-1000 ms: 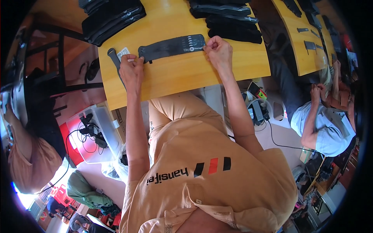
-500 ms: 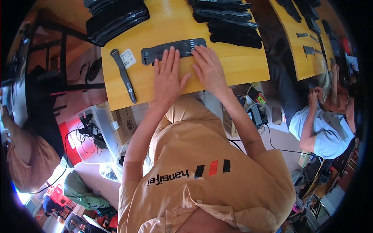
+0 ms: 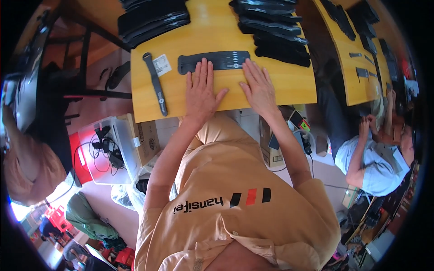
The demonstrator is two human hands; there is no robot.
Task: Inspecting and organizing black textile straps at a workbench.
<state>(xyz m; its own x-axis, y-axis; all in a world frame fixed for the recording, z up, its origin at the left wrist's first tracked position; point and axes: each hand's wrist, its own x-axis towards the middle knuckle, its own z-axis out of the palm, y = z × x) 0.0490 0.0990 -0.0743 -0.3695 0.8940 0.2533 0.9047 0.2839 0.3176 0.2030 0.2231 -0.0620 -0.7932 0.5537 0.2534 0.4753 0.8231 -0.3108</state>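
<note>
Several black straps (image 3: 212,60) lie side by side in a flat row across the yellow table (image 3: 289,88), with small white marks near their right end. My left hand (image 3: 202,92) is flat, its fingers stretched out and the tips on the near edge of the straps. Fingers also straight, my right hand (image 3: 260,88) lies at the row's right end, its fingertips at the corner. Neither hand grips anything. Further left, a single strap with a loop end (image 3: 156,83) lies lengthwise beside a white printed label (image 3: 162,64).
Piles of black straps stand at the table's far left (image 3: 156,22) and far right (image 3: 275,34). A clear plastic bin (image 3: 122,153) with black cables sits below on the left. At another table on the right sits a person in a light blue shirt (image 3: 368,153).
My right hand has drawn back from on top of the straps to their right end. My left hand has slid slightly nearer, off their middle. The whole view has shifted a little.
</note>
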